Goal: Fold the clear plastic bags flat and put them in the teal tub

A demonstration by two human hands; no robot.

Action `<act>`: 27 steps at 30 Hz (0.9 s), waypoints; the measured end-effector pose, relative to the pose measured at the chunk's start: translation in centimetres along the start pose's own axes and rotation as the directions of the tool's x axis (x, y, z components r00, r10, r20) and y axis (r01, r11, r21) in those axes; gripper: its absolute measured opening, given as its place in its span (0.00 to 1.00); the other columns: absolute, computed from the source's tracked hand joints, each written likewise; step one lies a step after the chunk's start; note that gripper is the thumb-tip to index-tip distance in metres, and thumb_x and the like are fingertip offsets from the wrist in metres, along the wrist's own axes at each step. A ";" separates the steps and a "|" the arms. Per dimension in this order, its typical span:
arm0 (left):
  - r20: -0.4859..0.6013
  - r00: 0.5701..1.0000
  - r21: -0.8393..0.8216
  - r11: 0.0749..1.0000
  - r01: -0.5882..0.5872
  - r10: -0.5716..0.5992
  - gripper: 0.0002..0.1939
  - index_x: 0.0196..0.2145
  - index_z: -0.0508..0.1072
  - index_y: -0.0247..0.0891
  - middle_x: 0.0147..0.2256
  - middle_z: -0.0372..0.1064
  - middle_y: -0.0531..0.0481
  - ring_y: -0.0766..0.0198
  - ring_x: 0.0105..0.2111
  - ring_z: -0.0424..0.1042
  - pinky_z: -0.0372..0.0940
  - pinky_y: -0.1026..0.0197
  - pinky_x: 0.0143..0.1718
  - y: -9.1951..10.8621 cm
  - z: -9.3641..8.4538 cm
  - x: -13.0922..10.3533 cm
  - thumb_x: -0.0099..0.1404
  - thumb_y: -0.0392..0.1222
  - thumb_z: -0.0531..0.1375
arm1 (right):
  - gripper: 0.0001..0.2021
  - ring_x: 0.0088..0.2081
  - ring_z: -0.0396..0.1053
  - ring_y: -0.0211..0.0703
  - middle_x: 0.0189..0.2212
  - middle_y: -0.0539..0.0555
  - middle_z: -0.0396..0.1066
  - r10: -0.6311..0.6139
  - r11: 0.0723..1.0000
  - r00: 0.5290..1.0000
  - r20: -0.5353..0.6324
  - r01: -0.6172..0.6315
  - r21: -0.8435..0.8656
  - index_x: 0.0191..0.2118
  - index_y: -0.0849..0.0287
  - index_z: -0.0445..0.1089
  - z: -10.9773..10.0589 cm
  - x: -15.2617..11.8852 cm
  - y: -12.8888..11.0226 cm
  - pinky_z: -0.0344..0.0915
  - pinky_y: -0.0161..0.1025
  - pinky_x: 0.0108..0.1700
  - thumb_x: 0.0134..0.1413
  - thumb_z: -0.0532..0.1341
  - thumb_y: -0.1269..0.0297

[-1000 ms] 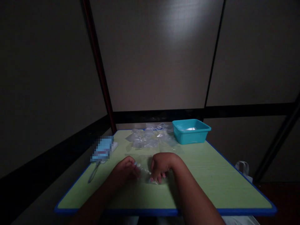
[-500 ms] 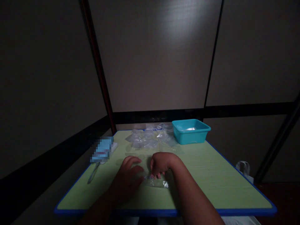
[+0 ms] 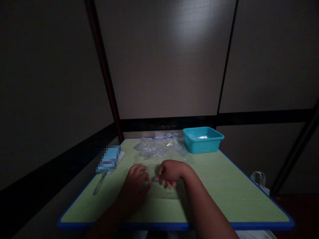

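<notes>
A clear, flat plastic bag (image 3: 164,194) lies on the green table near its front, faint against the surface. My right hand (image 3: 171,173) bends down over the bag, thumb and index finger pinched at its upper part, the other fingers curled. Beside it on the left, my left hand (image 3: 136,182) rests on or just above the bag's left edge with its fingers bent and apart. Between the two hands shows a small pale, shiny bit (image 3: 155,179), too blurred to make out.
Several crumpled clear plastic bags (image 3: 156,147) are heaped at the back of the table (image 3: 224,192). A turquoise basin (image 3: 205,144) with something shiny inside stands at the back right. A blurred-out blue object (image 3: 109,159) with a strap (image 3: 99,183) lies at the left edge.
My right hand has shifted slightly up and to the left over the bag. The bag's bright crinkles near its front edge have gone, and it lies flatter. My left hand has barely moved.
</notes>
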State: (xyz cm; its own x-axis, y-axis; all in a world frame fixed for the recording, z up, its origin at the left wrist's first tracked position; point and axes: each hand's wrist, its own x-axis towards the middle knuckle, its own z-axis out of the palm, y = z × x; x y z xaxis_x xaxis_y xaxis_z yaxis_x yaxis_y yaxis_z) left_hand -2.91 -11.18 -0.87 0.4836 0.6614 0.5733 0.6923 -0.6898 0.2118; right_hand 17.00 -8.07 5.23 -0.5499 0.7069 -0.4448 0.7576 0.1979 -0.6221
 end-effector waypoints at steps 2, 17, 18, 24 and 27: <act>-0.054 0.998 0.032 0.999 0.030 -0.029 0.02 0.30 0.67 0.41 0.42 0.62 0.46 0.53 0.47 0.57 0.57 0.46 0.47 -0.1 0.0 0.1 0.58 0.37 0.55 | 0.10 0.17 0.64 0.31 0.17 0.46 0.68 -0.007 0.999 0.996 0.084 0.003 0.049 0.27 0.63 0.69 0.2 0.0 -0.2 0.64 0.30 0.24 0.53 0.55 0.64; -0.111 0.993 0.038 0.998 0.052 -0.048 0.03 0.31 0.68 0.41 0.42 0.63 0.46 0.52 0.47 0.58 0.57 0.45 0.47 -0.5 0.1 -0.1 0.57 0.37 0.56 | 0.19 0.14 0.64 0.35 0.13 0.47 0.65 0.091 0.993 0.963 0.253 -0.108 0.052 0.22 0.63 0.65 1.2 1.3 -1.1 0.65 0.35 0.24 0.60 0.46 0.66; -0.144 0.988 0.053 0.997 0.063 -0.055 0.03 0.32 0.68 0.41 0.42 0.63 0.46 0.52 0.47 0.58 0.56 0.44 0.48 -0.5 -0.1 -0.1 0.58 0.37 0.55 | 0.17 0.14 0.63 0.34 0.13 0.46 0.64 0.066 0.995 0.979 0.192 -0.080 0.067 0.25 0.62 0.65 1.0 1.2 -1.0 0.65 0.33 0.24 0.60 0.46 0.66; -0.088 0.995 0.096 0.993 0.063 -0.055 0.03 0.30 0.70 0.42 0.44 0.62 0.47 0.52 0.48 0.56 0.56 0.45 0.49 -0.6 -0.2 -0.4 0.57 0.38 0.56 | 0.10 0.18 0.66 0.34 0.20 0.50 0.70 0.029 1.000 0.988 -0.153 -0.029 -0.002 0.34 0.61 0.68 0.1 1.0 0.4 0.63 0.31 0.25 0.56 0.50 0.66; -0.004 0.998 0.103 0.992 0.067 -0.067 0.05 0.31 0.70 0.43 0.46 0.61 0.47 0.50 0.50 0.54 0.56 0.44 0.48 -0.5 0.2 -0.5 0.54 0.40 0.60 | 0.11 0.30 0.71 0.40 0.33 0.59 0.73 0.040 0.992 0.904 -0.426 -0.088 -0.093 0.38 0.62 0.68 -0.3 1.4 1.1 0.62 0.34 0.32 0.56 0.51 0.64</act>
State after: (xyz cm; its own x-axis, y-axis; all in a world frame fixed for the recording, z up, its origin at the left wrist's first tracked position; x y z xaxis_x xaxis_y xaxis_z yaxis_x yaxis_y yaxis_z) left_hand -3.38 -11.12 -1.37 0.4341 0.7046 0.5614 0.7743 -0.6103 0.1673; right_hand 17.14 -6.70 4.10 -0.3168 0.9361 -0.1528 0.8326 0.1973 -0.5176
